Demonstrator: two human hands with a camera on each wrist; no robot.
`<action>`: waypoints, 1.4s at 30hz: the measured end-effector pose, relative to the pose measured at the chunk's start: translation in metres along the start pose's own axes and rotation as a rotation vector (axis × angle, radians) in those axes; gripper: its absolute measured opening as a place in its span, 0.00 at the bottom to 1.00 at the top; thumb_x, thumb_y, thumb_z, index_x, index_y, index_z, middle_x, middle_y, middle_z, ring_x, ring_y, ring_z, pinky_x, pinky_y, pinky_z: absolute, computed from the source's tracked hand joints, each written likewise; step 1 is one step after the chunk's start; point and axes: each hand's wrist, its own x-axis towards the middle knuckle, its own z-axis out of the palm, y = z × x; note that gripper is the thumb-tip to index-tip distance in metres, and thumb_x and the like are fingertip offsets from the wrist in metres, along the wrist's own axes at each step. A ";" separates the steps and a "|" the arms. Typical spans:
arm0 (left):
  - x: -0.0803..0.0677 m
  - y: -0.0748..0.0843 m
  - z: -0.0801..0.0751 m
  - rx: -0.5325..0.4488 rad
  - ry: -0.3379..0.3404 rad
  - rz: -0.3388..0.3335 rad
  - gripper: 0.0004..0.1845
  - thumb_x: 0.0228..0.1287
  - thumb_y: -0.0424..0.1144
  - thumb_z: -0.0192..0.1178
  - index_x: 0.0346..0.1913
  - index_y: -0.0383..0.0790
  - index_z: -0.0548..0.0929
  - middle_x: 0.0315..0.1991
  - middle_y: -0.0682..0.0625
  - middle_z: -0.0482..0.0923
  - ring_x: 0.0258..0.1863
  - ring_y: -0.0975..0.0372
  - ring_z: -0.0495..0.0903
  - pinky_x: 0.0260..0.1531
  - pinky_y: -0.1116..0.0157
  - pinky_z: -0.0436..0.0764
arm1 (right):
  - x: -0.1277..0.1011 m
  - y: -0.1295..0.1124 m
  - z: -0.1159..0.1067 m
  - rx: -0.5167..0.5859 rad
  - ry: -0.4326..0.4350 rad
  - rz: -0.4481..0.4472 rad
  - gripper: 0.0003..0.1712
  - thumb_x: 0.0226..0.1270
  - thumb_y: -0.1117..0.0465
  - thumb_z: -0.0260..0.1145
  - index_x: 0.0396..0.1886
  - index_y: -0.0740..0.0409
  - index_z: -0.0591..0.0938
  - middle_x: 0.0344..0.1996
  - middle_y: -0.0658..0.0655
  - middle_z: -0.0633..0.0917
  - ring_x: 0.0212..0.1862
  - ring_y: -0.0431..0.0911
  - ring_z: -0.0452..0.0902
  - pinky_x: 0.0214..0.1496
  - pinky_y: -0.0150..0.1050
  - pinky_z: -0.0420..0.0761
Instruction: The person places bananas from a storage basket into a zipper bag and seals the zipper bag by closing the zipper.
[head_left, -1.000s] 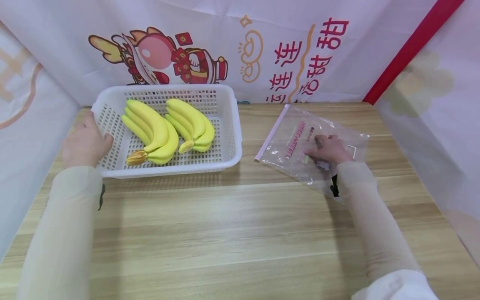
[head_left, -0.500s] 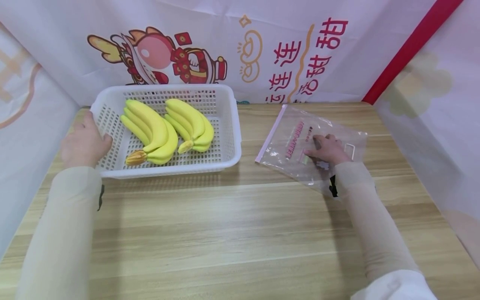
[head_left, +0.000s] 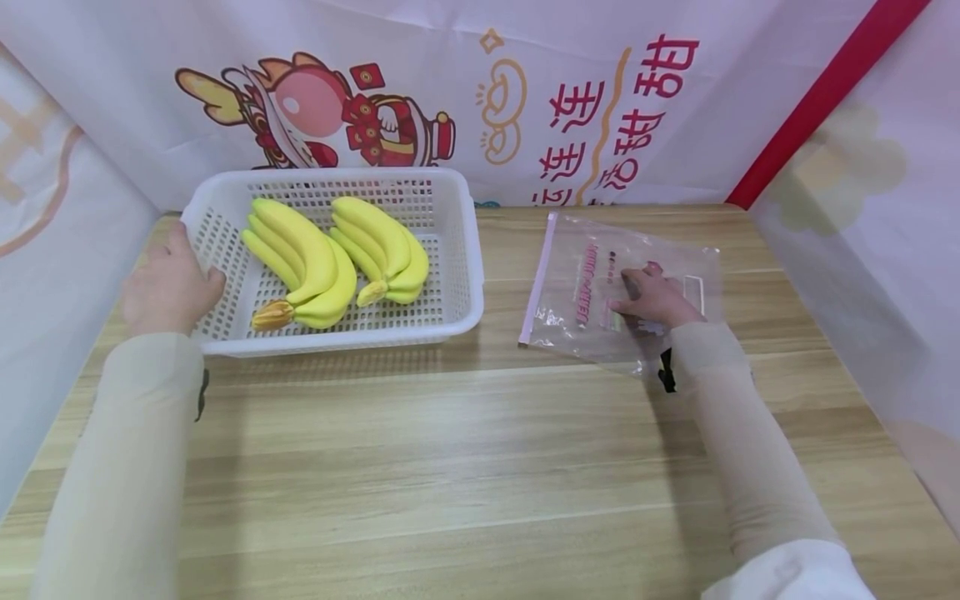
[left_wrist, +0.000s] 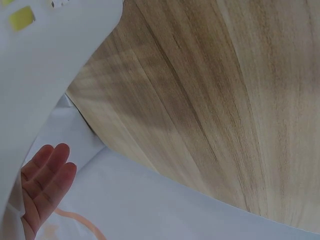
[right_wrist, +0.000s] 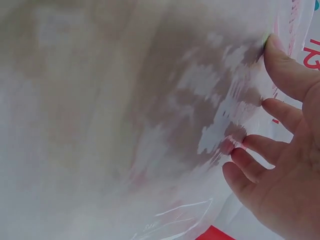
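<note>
The table [head_left: 450, 450] is running out of view at its near edge. The basket [head_left: 457, 275] is sitting at rear left, its left wall partly hidden by the left hand [head_left: 168, 287], fingers straight, resting against it. The bag [head_left: 592, 292], clear with unreadable pink print, is lying flat at right; the right hand [head_left: 652, 298] is pressing it with spread fingers.

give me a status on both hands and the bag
Left hand flat against basket side. Right hand pressing bag flat on table. Bananas in basket, nothing in the way.
</note>
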 end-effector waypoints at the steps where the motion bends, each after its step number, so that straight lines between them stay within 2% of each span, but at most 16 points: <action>1: 0.000 0.000 0.000 0.002 -0.002 -0.001 0.43 0.67 0.46 0.45 0.72 0.25 0.36 0.47 0.22 0.61 0.27 0.42 0.73 0.17 0.54 0.73 | 0.000 0.000 0.000 0.001 -0.001 -0.007 0.48 0.65 0.40 0.60 0.72 0.67 0.56 0.71 0.73 0.57 0.71 0.69 0.47 0.72 0.66 0.48; 8: 0.001 0.000 0.000 0.007 0.002 0.008 0.43 0.67 0.46 0.45 0.72 0.24 0.36 0.46 0.22 0.62 0.27 0.41 0.73 0.18 0.53 0.74 | -0.002 -0.006 0.000 0.035 -0.002 -0.026 0.44 0.67 0.51 0.61 0.73 0.68 0.54 0.72 0.76 0.50 0.73 0.71 0.40 0.73 0.66 0.47; 14: 0.000 0.000 0.000 0.003 0.007 0.010 0.43 0.67 0.46 0.45 0.72 0.24 0.36 0.45 0.23 0.62 0.26 0.42 0.73 0.17 0.54 0.73 | 0.000 -0.004 0.002 0.056 0.005 -0.048 0.41 0.67 0.56 0.60 0.72 0.67 0.54 0.71 0.78 0.46 0.72 0.73 0.42 0.71 0.68 0.49; 19: -0.001 0.000 0.000 -0.002 0.010 0.009 0.43 0.67 0.46 0.46 0.72 0.24 0.37 0.45 0.24 0.62 0.25 0.43 0.73 0.16 0.56 0.73 | 0.002 -0.002 0.006 0.069 0.000 -0.078 0.39 0.69 0.59 0.58 0.73 0.68 0.53 0.72 0.76 0.47 0.72 0.71 0.42 0.72 0.66 0.48; 28: -0.004 0.001 0.000 -0.007 0.007 0.015 0.44 0.67 0.46 0.45 0.72 0.25 0.35 0.44 0.24 0.61 0.22 0.45 0.72 0.14 0.57 0.72 | 0.007 -0.005 0.010 0.051 0.050 -0.122 0.36 0.67 0.64 0.56 0.71 0.70 0.56 0.71 0.76 0.51 0.73 0.69 0.42 0.74 0.64 0.45; 35: -0.003 0.001 0.000 -0.001 0.006 0.020 0.44 0.68 0.46 0.45 0.72 0.25 0.34 0.45 0.24 0.61 0.22 0.46 0.72 0.14 0.57 0.71 | 0.009 -0.029 0.011 -0.016 0.123 -0.101 0.33 0.69 0.60 0.54 0.70 0.69 0.60 0.70 0.77 0.55 0.73 0.69 0.44 0.75 0.63 0.47; 37: -0.003 0.002 0.000 -0.003 0.007 0.018 0.44 0.68 0.46 0.45 0.72 0.25 0.34 0.45 0.24 0.60 0.22 0.46 0.72 0.14 0.58 0.72 | 0.009 -0.040 0.011 -0.033 0.127 -0.084 0.32 0.71 0.58 0.52 0.71 0.66 0.60 0.70 0.76 0.55 0.73 0.69 0.45 0.73 0.66 0.48; 39: -0.003 0.002 0.000 -0.005 0.009 0.013 0.43 0.68 0.46 0.45 0.72 0.25 0.34 0.45 0.24 0.60 0.22 0.46 0.72 0.14 0.58 0.72 | 0.009 -0.052 0.012 -0.036 0.127 -0.066 0.32 0.72 0.56 0.51 0.71 0.63 0.60 0.71 0.75 0.55 0.72 0.69 0.48 0.71 0.68 0.51; 42: -0.003 0.002 0.000 -0.005 0.006 0.009 0.44 0.68 0.46 0.46 0.72 0.25 0.35 0.46 0.23 0.60 0.23 0.45 0.72 0.15 0.57 0.72 | 0.009 -0.064 0.016 -0.004 0.136 -0.085 0.31 0.71 0.57 0.52 0.71 0.61 0.62 0.69 0.76 0.57 0.69 0.70 0.56 0.68 0.68 0.59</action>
